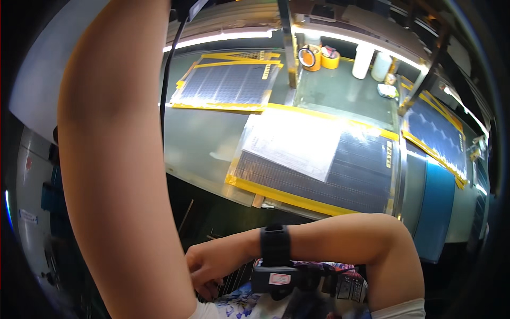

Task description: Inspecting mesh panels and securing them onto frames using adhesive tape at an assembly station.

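My left arm [117, 159] rises steeply across the left side and leaves the picture at the top, so my left hand is out of sight. Low in front of my body, my right hand [210, 266] bends inward with its fingers curled, partly behind the left arm. Whatever those fingers may hold is hidden. A black wristband [275, 244] circles my right wrist. Beneath it, a black device [287, 279] with a small label hangs at my waist. On the bench ahead lies a dark, yellow-taped panel [361, 170] with a white paper sheet [300, 141] on top, apart from both arms.
Other taped panels lie at the back left [228, 80] and right [435, 127]. Yellow tape rolls [311, 57], a white cylinder [363, 61] and a pale bottle [381, 66] stand behind. A metal post [287, 42] rises from the bench. A black cable [166, 80] hangs beside my left arm.
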Tool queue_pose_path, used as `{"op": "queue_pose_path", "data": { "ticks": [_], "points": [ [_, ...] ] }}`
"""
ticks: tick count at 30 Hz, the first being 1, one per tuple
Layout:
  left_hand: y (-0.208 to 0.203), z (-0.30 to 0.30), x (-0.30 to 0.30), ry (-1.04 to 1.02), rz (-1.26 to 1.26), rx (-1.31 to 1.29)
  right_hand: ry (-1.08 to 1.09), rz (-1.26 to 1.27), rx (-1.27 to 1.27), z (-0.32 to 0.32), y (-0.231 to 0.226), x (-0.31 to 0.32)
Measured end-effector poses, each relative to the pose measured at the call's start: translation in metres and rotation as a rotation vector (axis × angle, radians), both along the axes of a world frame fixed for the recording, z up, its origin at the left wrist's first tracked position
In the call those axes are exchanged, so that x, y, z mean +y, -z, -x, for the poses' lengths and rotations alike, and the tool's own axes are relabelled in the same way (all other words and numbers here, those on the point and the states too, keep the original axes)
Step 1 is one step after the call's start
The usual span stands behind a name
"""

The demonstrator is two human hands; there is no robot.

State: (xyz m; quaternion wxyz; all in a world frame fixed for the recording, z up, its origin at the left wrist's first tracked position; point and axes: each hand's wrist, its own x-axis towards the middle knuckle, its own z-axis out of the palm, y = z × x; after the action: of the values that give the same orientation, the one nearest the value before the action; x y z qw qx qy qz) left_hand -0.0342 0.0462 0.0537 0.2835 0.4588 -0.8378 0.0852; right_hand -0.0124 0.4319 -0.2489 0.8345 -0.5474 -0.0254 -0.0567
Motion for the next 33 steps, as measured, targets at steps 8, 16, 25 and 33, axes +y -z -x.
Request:
{"op": "queue_pose_path", "data": {
  "ticks": [8,16,25,33],
  "points": [
    [0.014,0.001,0.116,0.213,0.109,-0.029,0.767,-0.367,0.175,0.027,0.036,-0.026],
    [0.101,-0.014,0.246,0.629,-0.261,0.217,0.756,0.173,0.059,0.107,0.023,0.012],
    [0.269,-0.059,0.269,0.705,-1.252,0.255,0.827,0.692,0.212,0.180,0.013,0.061],
    [0.417,-0.223,0.446,0.484,-2.598,0.297,0.763,0.680,0.137,0.146,0.023,0.035]
  ]
}}
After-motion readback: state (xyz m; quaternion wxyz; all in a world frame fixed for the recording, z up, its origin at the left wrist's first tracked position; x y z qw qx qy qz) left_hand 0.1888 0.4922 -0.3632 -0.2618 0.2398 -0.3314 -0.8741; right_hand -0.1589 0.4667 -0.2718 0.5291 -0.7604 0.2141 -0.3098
